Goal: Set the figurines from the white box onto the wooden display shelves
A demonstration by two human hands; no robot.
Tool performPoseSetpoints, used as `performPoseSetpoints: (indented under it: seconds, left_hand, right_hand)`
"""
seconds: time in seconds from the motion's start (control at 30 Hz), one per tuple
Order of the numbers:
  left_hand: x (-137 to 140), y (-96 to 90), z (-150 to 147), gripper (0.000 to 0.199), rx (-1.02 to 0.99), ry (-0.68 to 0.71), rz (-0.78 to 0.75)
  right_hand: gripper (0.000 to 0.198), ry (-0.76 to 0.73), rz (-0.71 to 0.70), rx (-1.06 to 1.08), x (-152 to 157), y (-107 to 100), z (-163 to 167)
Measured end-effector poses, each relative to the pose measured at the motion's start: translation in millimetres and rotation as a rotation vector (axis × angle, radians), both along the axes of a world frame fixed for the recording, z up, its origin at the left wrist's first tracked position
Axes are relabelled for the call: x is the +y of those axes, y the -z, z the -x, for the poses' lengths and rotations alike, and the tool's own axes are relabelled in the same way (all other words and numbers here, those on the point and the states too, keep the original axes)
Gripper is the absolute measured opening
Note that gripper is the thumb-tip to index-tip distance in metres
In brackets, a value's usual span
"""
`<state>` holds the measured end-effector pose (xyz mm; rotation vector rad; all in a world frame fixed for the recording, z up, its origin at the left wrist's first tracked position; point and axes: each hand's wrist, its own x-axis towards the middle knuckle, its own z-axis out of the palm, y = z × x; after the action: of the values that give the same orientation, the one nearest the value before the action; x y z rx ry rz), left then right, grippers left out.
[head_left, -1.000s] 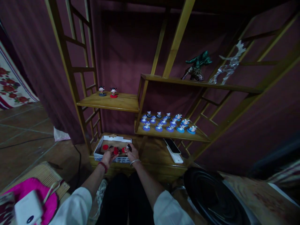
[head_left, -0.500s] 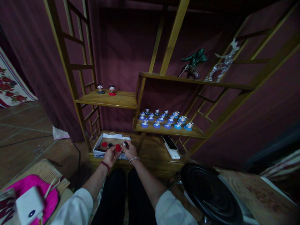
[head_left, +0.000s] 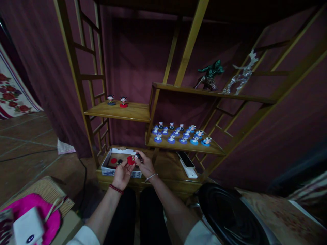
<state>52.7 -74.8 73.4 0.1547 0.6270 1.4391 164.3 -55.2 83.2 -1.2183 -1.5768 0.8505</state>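
Above the front of a white cardboard box [head_left: 108, 172], my two hands are close together. My left hand [head_left: 123, 174] pinches a round red base [head_left: 130, 160] by its edge. In my right hand [head_left: 146, 165], closed fingers grip a small dark-haired figurine [head_left: 138, 157], its lower end touching or overlapping the red base; I cannot tell whether they are joined. Inside the box lie another red disc [head_left: 113, 160] and a small black piece [head_left: 119, 162]. Two similar figurines, one on a dark base [head_left: 110, 99] and one on a red base [head_left: 123, 101], stand on the left shelf.
Several small purple and blue figurines [head_left: 171, 138] stand in rows on the middle shelf [head_left: 166, 144]. Higher up are a green statue [head_left: 211, 75] and a clear figure [head_left: 241, 76]. A phone on a white box [head_left: 189, 169] lies right of my hands; a black round stool [head_left: 230, 214] stands nearby.
My right hand has shifted slightly right and up, turning the figurine over the red base. My left hand has opened its palm upward a little, still holding the base. The view has tilted slightly.
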Motion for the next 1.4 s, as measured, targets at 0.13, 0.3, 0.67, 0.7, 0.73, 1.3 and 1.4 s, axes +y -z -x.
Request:
performPoseSetpoints:
  seconds: [0.13, 0.3, 0.67, 0.7, 0.73, 1.3, 1.4]
  left_hand:
    - [-10.0, -15.4, -6.1, 0.017, -0.030, -0.009, -0.047]
    - [-24.7, -34.2, -12.5, 0.016, -0.016, -0.002, -0.113]
    - [-47.9, -60.9, -14.4, 0.017, 0.002, 0.003, -0.211]
    - [-49.3, -62.0, -14.2, 0.016, 0.004, -0.003, -0.201]
    - [-50.9, -63.1, -14.1, 0.016, 0.004, -0.009, -0.192]
    - [-68.4, -81.3, -12.1, 0.017, -0.008, 0.045, -0.212]
    - [-69.7, -82.0, -11.5, 0.018, -0.025, 0.062, -0.205]
  right_hand:
    - [0.035, -0.028, -0.051, 0.007, -6.6, -18.8, -6.7]
    - [0.035, -0.123, -0.053, 0.056, -15.8, -39.5, -17.0]
    - [0.039, -0.252, -0.004, 0.107, -34.2, -75.6, -23.3]
    - [0.039, -0.263, 0.006, 0.105, -35.0, -76.7, -23.4]
    - [0.040, -0.272, 0.017, 0.108, -35.7, -77.6, -23.5]
    - [0.034, -0.386, -0.028, 0.035, -46.7, -107.8, -32.2]
    - [0.034, -0.403, -0.016, 0.024, -48.1, -113.1, -33.7]
